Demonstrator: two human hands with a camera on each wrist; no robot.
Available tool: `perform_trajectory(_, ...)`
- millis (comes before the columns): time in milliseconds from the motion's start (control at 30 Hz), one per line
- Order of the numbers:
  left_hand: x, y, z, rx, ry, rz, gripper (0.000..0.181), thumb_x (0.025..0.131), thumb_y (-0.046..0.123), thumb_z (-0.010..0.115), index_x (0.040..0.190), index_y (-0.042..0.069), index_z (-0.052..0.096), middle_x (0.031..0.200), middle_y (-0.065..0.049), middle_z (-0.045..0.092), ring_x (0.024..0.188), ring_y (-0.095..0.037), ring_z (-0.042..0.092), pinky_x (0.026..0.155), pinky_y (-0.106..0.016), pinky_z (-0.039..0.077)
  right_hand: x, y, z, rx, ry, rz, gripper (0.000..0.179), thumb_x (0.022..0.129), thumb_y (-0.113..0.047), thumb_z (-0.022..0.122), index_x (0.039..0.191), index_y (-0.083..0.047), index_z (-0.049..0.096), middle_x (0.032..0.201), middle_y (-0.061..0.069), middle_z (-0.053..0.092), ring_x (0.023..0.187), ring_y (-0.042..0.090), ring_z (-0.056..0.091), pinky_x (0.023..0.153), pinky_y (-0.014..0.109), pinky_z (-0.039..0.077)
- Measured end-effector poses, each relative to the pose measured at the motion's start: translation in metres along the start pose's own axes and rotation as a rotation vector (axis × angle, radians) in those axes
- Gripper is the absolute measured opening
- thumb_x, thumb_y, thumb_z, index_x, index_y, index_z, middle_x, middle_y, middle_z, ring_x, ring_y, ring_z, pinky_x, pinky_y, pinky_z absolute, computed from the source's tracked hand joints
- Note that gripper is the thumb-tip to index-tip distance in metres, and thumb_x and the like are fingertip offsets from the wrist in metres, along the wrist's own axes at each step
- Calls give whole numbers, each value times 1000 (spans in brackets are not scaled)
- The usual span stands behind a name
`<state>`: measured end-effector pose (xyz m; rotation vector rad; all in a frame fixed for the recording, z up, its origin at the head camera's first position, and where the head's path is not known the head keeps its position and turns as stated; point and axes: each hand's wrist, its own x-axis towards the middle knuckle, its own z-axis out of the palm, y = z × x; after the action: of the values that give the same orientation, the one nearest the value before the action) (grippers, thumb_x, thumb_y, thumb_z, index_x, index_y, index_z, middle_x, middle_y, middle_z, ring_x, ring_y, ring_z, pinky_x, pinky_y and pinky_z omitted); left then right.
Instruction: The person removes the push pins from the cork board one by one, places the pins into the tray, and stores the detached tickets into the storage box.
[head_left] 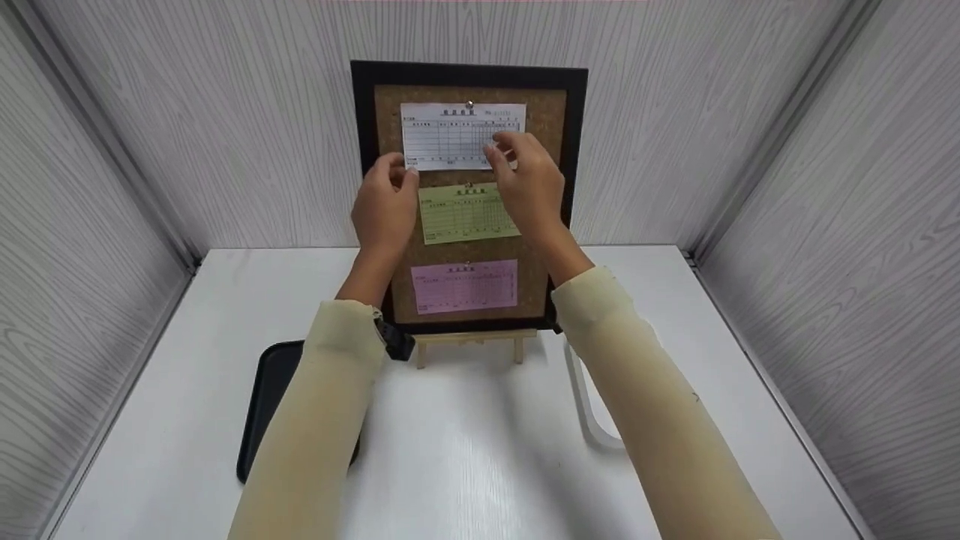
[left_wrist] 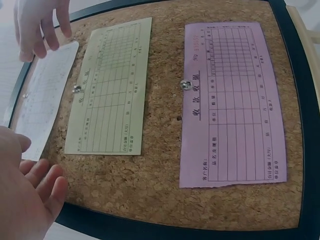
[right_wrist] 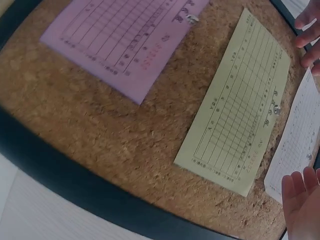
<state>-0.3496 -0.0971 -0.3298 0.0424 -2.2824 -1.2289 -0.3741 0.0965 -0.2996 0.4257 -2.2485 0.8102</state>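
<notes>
A white receipt slip (head_left: 442, 139) hangs at the top of a cork board (head_left: 392, 259), held by a clear push pin (head_left: 470, 105). My left hand (head_left: 386, 202) is at the slip's lower left corner, fingers loosely bent and thumb apart from them; whether it touches the paper I cannot tell. In front of the slip's right part is my right hand (head_left: 531, 180), thumb and fingertips apart with nothing between them. Below hang a green slip (left_wrist: 112, 90) and a pink slip (left_wrist: 230, 110), each pinned at its top edge. My right forearm and hand hide the green slip's right end.
The black-framed board leans on a small wooden easel (head_left: 476, 337) on a white table (head_left: 465, 450). A black tray (head_left: 274, 382) lies left, partly under my left sleeve. Right is a white tray (head_left: 589, 409), partly hidden by my right sleeve. Pale wood-grain panels (head_left: 225, 112) enclose the table.
</notes>
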Motion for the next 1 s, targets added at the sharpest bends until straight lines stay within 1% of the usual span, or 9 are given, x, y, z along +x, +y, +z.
perform_trajectory(200,3,6,0,57,29,6,38,104,33,54,136,13,59,120,-4,64,103,-18,63,81,-39,49,6,-3,3,-16,-39,41,32,102,-39,59,122,-17,70,113,-2,70,102,11,65,81,31,52)
perform_trajectory(333,8,13,-2,76,26,16,39,105,35,53,137,14,58,123,-4,62,104,-18,63,81,-39,49,12,-2,2,-28,-24,70,32,102,-39,59,123,-18,69,113,-3,69,102,11,65,79,32,52)
perform_trajectory(500,15,22,-5,109,29,-11,40,105,38,53,139,18,56,131,-3,57,105,-18,62,83,-41,49,19,3,-1,-29,11,120,32,102,-39,60,123,-18,68,117,-2,67,102,11,65,80,32,52)
perform_trajectory(600,19,28,-4,127,42,-9,39,104,37,54,139,20,57,132,-2,56,107,-18,62,84,-41,49,23,6,-3,-23,36,164,32,101,-39,60,124,-17,68,118,-2,66,102,10,63,82,31,50)
perform_trajectory(800,30,44,4,172,73,54,35,103,36,57,135,21,61,130,3,60,113,-14,60,82,-37,51,30,14,-5,-4,45,256,35,102,-40,59,128,-18,65,122,-3,63,109,7,62,90,27,49)
perform_trajectory(900,35,51,12,192,77,91,34,103,37,58,133,23,62,129,5,61,111,-12,61,80,-35,51,32,17,-6,20,48,285,35,102,-40,59,128,-18,65,123,-3,63,111,7,62,92,26,48)
perform_trajectory(1000,39,58,22,205,69,128,32,103,38,58,131,23,63,126,5,62,107,-12,62,78,-35,51,33,19,-7,51,56,312,34,102,-39,59,128,-17,65,123,-3,63,109,8,61,91,26,48)
